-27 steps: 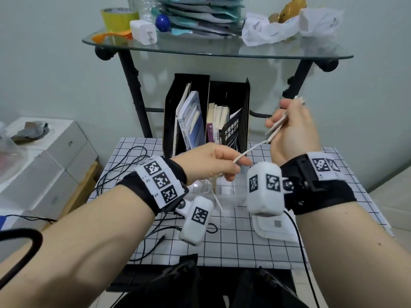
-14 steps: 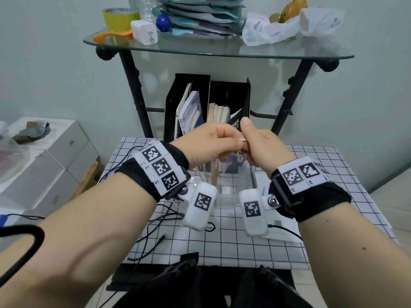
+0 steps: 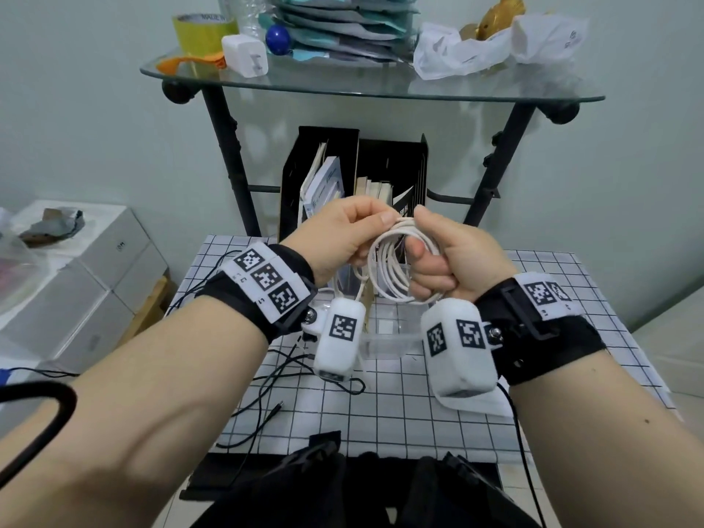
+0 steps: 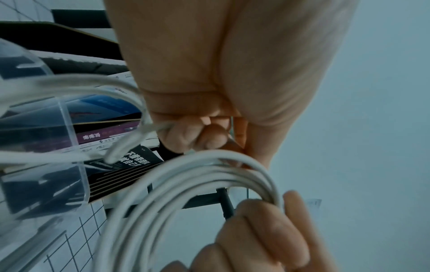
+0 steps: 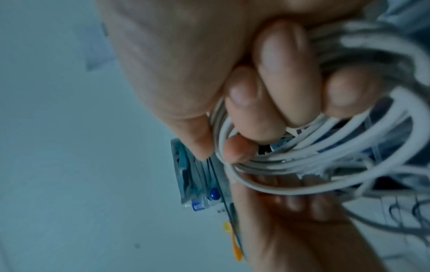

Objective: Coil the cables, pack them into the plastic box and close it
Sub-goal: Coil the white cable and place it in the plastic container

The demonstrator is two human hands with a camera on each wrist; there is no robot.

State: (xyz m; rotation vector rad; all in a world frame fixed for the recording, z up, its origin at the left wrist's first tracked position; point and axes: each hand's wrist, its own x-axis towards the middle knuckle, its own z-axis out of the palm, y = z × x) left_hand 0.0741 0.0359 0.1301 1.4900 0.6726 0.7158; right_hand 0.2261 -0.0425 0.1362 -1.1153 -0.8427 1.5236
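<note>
Since a second ago the stretched-out white cable has turned into a bundle of loops held up between both hands. Going left to right: black cables sprawl loose on the checkered table, the left hand pinches the top of the coil with thumb and fingertips, and the right hand has fingers curled through the loops, gripping them tight. Clear plastic box sits on the table right under the hands, mostly hidden behind the wrist cameras. Wrist views are blurry; the cable's plug ends can't be made out.
</note>
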